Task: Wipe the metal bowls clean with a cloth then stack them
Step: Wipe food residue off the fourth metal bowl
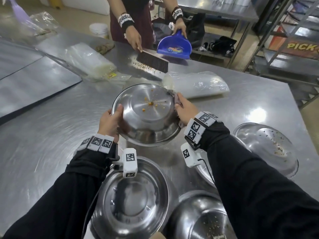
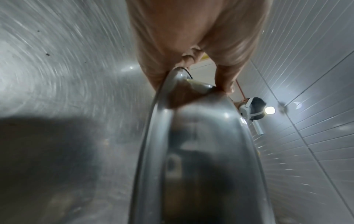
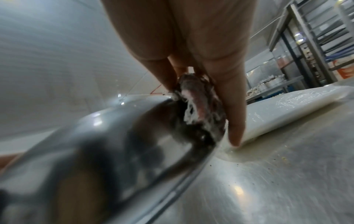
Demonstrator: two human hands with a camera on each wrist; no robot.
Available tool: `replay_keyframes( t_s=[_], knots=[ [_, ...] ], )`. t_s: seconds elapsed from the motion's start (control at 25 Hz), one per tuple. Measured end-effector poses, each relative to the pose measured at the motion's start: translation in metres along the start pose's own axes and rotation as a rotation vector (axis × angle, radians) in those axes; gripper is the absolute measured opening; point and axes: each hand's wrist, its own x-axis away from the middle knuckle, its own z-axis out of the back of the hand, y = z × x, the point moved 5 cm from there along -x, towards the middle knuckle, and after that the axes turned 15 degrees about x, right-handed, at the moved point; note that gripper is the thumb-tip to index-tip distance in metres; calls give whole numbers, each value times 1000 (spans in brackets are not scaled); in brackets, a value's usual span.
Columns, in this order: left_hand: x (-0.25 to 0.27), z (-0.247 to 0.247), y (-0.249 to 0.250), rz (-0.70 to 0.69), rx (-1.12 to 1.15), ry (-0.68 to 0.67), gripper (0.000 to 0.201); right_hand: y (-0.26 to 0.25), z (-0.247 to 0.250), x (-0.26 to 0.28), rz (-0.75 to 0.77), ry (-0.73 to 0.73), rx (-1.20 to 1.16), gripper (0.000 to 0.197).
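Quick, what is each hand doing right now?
Left hand: grips the held bowl by its rim.
Right hand: holds the cloth against the bowl's rim.

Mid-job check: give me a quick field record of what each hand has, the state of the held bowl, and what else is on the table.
left hand: left hand grips the left rim of the held bowl
right hand: right hand pinches the cloth against the bowl's right rim
held bowl: tilted, lifted off the table, orange crumbs inside
other bowls: near bowl looks clean; right bowl has crumbs
bystander: second person sweeps crumbs with a brush toward a blue dustpan
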Motion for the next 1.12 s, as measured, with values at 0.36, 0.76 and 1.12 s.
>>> replay_keyframes(
  t_s=[0.36,0.76,1.12],
  knots=[
    [101,-89,-15,-6,-99,-286,42,67,81,117,-219,360,-101,31],
    [329,-211,-118,157,-172,-578,41,235,179,355,-480,632,-110,29],
    [526,-253,-254,345,-351,-678,98,377,201,573,-722,728,182,27]
  ],
)
